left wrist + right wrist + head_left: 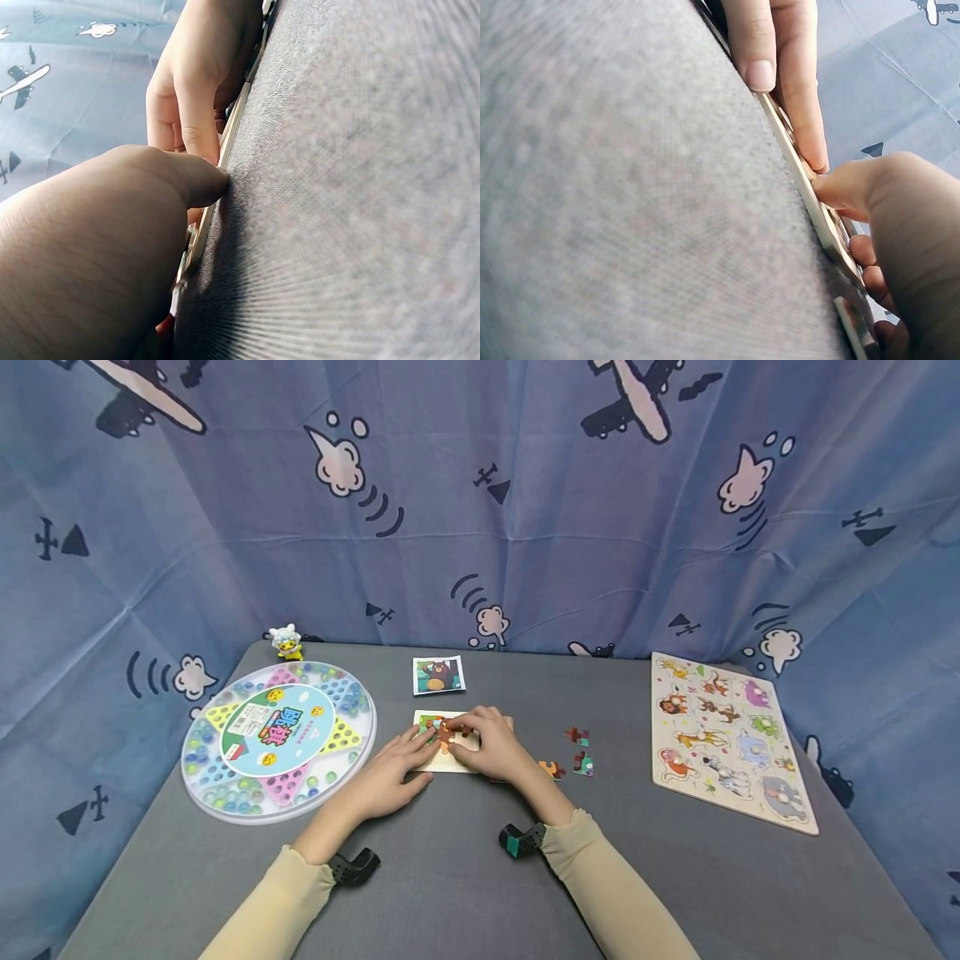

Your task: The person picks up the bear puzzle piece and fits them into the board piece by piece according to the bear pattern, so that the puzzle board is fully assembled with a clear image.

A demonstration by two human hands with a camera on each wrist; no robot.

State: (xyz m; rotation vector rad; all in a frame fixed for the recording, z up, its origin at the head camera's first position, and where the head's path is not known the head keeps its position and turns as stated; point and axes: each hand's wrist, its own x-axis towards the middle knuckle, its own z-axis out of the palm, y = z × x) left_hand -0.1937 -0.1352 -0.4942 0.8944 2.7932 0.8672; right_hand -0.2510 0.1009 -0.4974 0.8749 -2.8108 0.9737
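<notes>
Board (442,766) flat on the counter (450,877) in the head view, left grip (392,775) relaxed against its left side, right grip (492,746) curved over pieces (444,737), pinch impossible to tell; thin, probably light and stiff in the left wrist view; best taken by its edges in the right.

A blue cloth curtain (555,568) with soft folds and creases hangs behind a gray table (450,893) and along both its sides. The curtain's print has white clouds (341,468) and, at the top, 2 large planes (639,397), partly cut off. Up close the tabletop looks finely woven. Light across the head view is fairly even.
</notes>
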